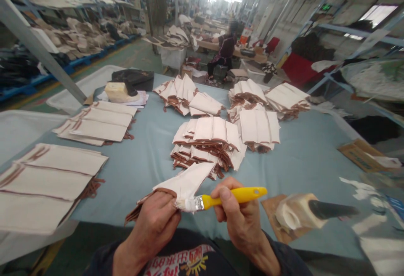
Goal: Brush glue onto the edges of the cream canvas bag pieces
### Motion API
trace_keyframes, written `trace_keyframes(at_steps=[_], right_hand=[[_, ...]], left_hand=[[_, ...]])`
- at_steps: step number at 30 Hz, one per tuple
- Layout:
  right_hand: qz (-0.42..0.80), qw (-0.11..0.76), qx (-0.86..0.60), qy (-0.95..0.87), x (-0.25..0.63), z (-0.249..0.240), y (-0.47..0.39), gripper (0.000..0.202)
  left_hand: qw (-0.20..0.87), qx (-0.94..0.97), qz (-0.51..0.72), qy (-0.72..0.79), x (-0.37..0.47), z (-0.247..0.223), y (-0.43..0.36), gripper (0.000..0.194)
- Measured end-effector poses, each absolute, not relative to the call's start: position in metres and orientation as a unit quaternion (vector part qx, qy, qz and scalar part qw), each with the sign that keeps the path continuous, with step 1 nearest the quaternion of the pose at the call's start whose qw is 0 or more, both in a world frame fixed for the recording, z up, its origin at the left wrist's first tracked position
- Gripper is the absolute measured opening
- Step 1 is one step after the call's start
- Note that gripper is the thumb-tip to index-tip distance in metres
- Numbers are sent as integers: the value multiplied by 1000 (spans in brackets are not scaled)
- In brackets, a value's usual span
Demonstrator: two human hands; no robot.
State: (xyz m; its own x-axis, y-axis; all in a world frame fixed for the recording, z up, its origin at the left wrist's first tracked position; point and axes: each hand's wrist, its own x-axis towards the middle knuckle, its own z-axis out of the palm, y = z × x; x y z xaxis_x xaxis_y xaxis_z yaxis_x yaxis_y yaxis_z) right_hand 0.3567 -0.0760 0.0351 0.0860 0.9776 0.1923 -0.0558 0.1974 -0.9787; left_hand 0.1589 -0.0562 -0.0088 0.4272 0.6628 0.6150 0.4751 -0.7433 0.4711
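My left hand (157, 217) is closed around the near end of several cream fabric pieces (189, 179) with brown edges, close to the table's front edge. In my right hand (237, 210) is a paintbrush with a yellow handle (248, 195), gripped between thumb and fingers. Its pale bristles touch the top piece just beside my left fingers. To the right, a whitish container (299, 213) with a dark handle sticking out of it rests on a piece of brown cardboard (269, 206).
Stacked cream pieces (216, 128) lie just beyond my hands on the blue-green tabletop (148, 149). More stacks (47, 183) lie at the left, others (259, 126) toward the back. A cardboard box (368, 156) sits at the right edge. A person (226, 46) sits farther off.
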Motion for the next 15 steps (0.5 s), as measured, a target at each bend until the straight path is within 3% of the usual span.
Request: trace_keyframes(at_steps=[8, 12, 15], right_hand=[[462, 569, -464, -498, 371, 51, -91, 40], [242, 654, -478, -535, 376, 41, -80, 25], [106, 632, -485, -595, 364, 23, -59, 17]], left_hand=[[181, 802, 436, 367, 160, -6, -59, 33], [342, 742, 391, 423, 163, 10, -59, 28], [484, 676, 355, 428, 167, 26, -57, 24]])
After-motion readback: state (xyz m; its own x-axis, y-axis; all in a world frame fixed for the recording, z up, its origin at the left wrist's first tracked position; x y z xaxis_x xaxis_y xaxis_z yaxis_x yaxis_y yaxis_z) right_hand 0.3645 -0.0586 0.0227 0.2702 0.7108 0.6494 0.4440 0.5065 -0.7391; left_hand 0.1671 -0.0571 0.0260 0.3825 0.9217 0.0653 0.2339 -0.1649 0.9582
